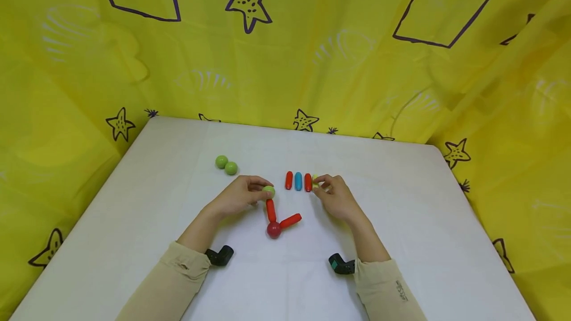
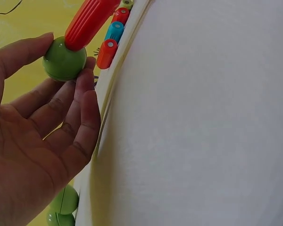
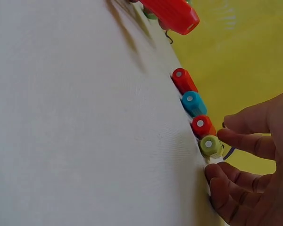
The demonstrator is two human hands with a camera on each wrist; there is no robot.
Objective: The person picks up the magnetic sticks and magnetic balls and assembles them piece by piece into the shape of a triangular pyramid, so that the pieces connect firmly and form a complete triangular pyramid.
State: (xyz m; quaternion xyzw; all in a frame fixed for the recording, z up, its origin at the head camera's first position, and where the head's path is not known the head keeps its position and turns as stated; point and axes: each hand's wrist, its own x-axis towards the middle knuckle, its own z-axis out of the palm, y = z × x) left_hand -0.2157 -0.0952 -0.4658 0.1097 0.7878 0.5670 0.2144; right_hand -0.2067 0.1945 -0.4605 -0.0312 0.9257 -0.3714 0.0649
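Note:
My left hand [image 1: 241, 196] pinches a green ball [image 1: 269, 191] [image 2: 63, 60] stuck to the top of a red rod [image 1: 270, 210] [image 2: 88, 21]. That rod and a second red rod [image 1: 290, 220] both join a dark red ball [image 1: 273, 230], making a V shape. To the right lies a row of short rods: red [image 1: 289, 180] [image 3: 184, 80], blue [image 1: 298, 181] [image 3: 193, 103], red [image 1: 308, 182] [image 3: 203, 126]. My right hand [image 1: 335, 197] pinches a yellow-green rod [image 1: 314, 180] [image 3: 210, 145] at the row's right end.
Two green balls [image 1: 226, 164] [image 2: 62, 207] lie touching each other at the left of the white table [image 1: 401, 232]. Yellow cloth with stars [image 1: 285, 53] hangs round the back and sides of the table. Black wrist cameras [image 1: 219, 255] sit under both sleeves.

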